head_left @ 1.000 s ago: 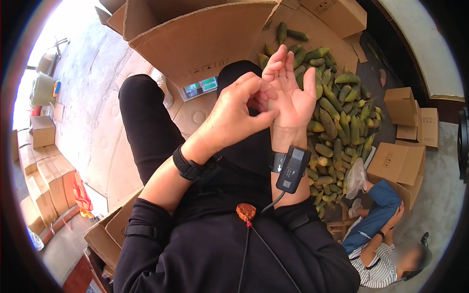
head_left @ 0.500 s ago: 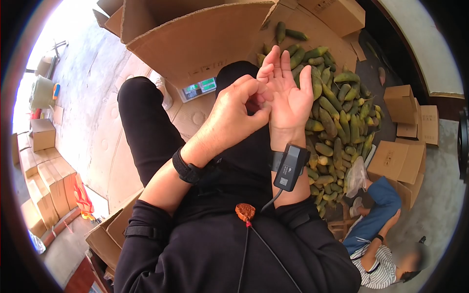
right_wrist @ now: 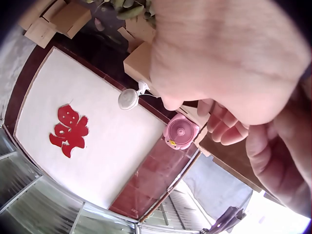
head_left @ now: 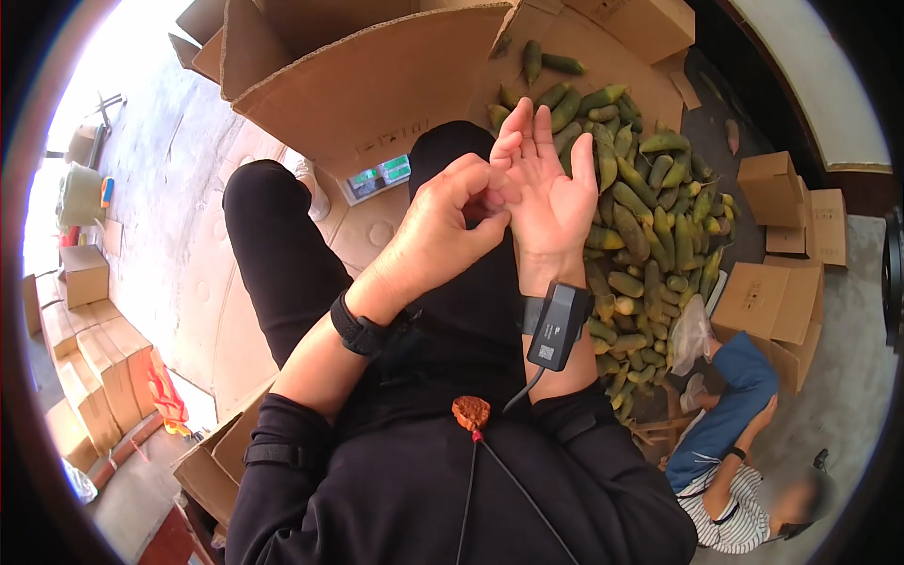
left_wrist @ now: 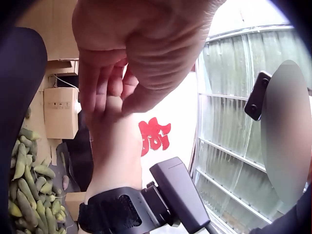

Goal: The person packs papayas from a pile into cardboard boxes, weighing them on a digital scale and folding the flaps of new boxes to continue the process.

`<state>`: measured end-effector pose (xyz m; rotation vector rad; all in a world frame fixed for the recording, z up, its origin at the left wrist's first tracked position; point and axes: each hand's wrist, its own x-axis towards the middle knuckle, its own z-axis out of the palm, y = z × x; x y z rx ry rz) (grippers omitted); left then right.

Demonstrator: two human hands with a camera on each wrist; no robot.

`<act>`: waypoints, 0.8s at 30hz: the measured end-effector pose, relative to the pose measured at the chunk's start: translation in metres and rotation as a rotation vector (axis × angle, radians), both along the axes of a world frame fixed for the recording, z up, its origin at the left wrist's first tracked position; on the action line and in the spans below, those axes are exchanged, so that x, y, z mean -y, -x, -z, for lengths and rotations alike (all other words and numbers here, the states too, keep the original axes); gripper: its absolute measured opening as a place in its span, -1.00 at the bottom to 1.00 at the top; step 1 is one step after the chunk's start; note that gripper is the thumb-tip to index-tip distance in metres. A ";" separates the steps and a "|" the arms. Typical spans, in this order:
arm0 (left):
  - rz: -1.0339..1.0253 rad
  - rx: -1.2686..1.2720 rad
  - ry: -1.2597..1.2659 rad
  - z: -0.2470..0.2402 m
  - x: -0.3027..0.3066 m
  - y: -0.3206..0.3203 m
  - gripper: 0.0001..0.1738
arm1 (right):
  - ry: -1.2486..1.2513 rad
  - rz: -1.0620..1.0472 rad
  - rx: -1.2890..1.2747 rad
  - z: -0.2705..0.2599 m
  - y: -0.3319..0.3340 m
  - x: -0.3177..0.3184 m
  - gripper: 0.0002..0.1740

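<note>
In the head view my right hand is held palm up above my lap, its fingers extended and thumb spread. My left hand is at the little-finger side of that palm, fingers and thumb curled inward with the tips close together. The left wrist view has the curled left fingers over the right hand, in line with its forearm. From the right wrist, the left thumb and fingers appear right at the right palm's edge. No object shows between the left fingertips, which are partly hidden.
A heap of green, cucumber-like vegetables lies beyond my right hand. A large open carton stands ahead, with a digital scale near its base. Smaller cartons and a seated person are at the right. More boxes are stacked left.
My left fingertips have drawn back slightly from the middle of the right palm toward its edge. Both hands sit a little lower and further left in the head view. The right hand stays palm up.
</note>
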<state>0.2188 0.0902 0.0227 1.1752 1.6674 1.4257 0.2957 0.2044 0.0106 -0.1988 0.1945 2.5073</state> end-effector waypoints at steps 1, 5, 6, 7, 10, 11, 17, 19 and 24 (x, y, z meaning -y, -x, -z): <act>-0.006 0.049 -0.042 0.002 0.000 0.000 -0.77 | 0.017 0.008 -0.002 0.001 0.000 -0.001 -0.47; -0.004 0.078 -0.106 -0.001 -0.002 -0.004 -0.80 | 0.009 -0.001 0.007 0.003 -0.001 -0.003 -0.48; -0.009 0.012 -0.065 0.001 -0.002 -0.002 -0.80 | 0.002 0.010 0.002 0.001 -0.001 -0.003 -0.48; -0.012 -0.053 -0.024 0.002 -0.002 -0.001 -0.81 | 0.008 0.012 0.001 -0.001 0.000 -0.001 -0.48; -0.013 0.021 -0.073 0.000 -0.003 -0.001 -0.80 | -0.001 0.024 -0.007 -0.001 -0.002 0.001 -0.50; -0.008 0.032 -0.069 -0.004 -0.001 -0.003 -0.82 | 0.017 0.025 -0.010 -0.001 -0.002 0.001 -0.50; -0.051 -0.007 -0.031 -0.004 -0.003 -0.008 -0.81 | 0.079 0.027 -0.050 0.002 -0.003 0.001 -0.50; -0.047 0.036 -0.060 0.004 -0.004 -0.005 -0.82 | 0.079 0.031 -0.065 0.002 -0.002 0.000 -0.51; 0.019 0.368 -0.094 0.008 -0.002 0.002 -0.84 | 0.140 0.059 -0.129 0.004 -0.005 -0.005 -0.49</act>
